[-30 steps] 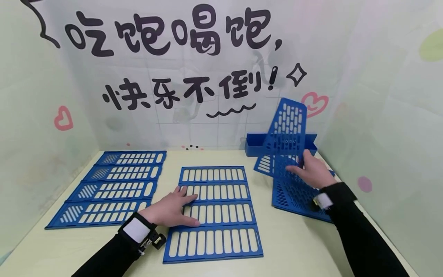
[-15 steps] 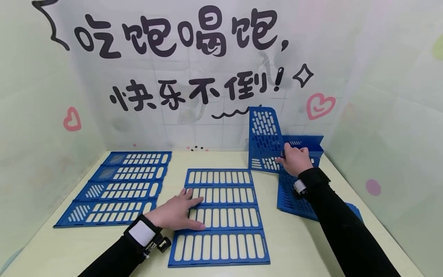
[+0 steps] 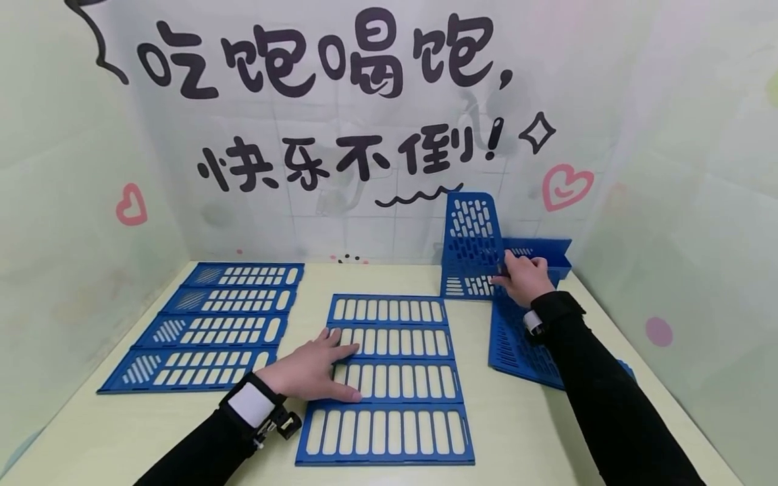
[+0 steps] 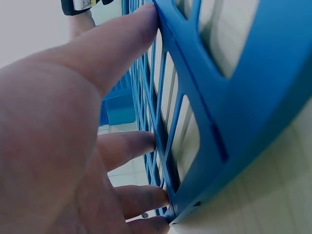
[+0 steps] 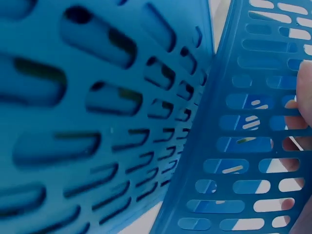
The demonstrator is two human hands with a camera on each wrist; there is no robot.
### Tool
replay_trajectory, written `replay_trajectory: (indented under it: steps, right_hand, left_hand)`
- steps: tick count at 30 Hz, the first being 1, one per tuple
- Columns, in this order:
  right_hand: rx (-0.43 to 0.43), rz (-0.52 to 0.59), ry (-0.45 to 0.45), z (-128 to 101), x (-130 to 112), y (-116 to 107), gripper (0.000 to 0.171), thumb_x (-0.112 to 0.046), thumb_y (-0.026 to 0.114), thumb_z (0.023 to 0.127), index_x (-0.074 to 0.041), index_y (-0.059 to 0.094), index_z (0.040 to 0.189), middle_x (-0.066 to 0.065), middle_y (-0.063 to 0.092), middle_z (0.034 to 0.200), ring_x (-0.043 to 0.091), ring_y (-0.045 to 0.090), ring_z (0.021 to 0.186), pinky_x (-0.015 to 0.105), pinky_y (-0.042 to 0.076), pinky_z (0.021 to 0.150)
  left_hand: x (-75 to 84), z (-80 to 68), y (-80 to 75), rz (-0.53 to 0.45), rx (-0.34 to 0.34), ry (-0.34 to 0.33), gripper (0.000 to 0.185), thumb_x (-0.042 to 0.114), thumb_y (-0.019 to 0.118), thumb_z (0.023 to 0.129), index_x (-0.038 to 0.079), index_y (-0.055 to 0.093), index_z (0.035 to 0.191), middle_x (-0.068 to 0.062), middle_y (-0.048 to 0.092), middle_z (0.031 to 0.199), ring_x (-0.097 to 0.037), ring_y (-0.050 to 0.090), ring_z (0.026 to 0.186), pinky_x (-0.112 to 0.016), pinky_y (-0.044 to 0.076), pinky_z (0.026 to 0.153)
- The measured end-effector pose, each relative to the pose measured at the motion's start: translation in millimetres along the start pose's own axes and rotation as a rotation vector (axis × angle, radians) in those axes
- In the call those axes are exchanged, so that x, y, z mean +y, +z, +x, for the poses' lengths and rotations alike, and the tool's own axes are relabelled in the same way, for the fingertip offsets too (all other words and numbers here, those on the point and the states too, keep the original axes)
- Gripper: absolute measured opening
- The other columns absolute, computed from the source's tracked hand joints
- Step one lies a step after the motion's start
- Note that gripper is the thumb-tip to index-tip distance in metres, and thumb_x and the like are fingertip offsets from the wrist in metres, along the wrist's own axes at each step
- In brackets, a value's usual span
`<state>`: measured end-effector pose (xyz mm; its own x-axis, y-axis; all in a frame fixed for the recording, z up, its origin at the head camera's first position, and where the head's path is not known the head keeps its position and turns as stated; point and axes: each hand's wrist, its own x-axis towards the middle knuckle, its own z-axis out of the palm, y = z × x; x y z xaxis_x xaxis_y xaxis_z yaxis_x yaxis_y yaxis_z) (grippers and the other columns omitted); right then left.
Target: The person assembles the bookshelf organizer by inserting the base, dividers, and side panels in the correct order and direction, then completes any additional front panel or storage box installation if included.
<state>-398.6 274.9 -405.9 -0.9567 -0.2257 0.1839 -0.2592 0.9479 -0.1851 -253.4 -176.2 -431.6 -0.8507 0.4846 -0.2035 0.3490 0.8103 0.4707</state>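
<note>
Head view: right hand (image 3: 527, 278) grips the upright slotted panel (image 3: 471, 246), now stood vertical just right of the flat panel row (image 3: 389, 378) after tilting a second ago. Left hand (image 3: 313, 368) rests flat, fingers straight, on that row.

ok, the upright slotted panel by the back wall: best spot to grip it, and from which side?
Grip the upright slotted panel on its right vertical edge at mid height, coming from the right. It stands nearly vertical with its base on the table, so that edge is free, and the slots let fingers hook through. The right hand already holds it there; the left hand lies flat on the flat slotted panel.
</note>
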Motion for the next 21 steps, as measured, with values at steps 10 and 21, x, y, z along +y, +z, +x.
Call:
replay_trajectory:
  steps: [10,21]
  right_hand:
    - [-0.038,0.098,-0.039,2,-5,-6,0.024,-0.023,0.067,0.111,-0.005,0.051,0.109,0.014,0.064,0.093,0.042,0.064,0.104,0.073,0.026,0.114]
    - [-0.046,0.062,0.093,9,-16,-1,0.019,-0.019,0.065,0.112,-0.004,0.053,0.117,0.022,0.071,0.113,0.045,0.061,0.115,0.073,0.023,0.118]
  left_hand:
    - [0.0,-2.6,-3.3,-0.013,0.009,-0.017,0.096,0.06,0.088,0.088,0.011,0.053,0.164,-0.034,0.023,0.177,-0.058,0.015,0.166,-0.078,0.03,0.126]
    - [-2.0,-2.4,-0.4,-0.005,0.003,0.002,0.094,0.057,0.088,0.09,0.009,0.052,0.164,-0.035,0.024,0.176,-0.058,0.016,0.166,-0.074,0.031,0.127]
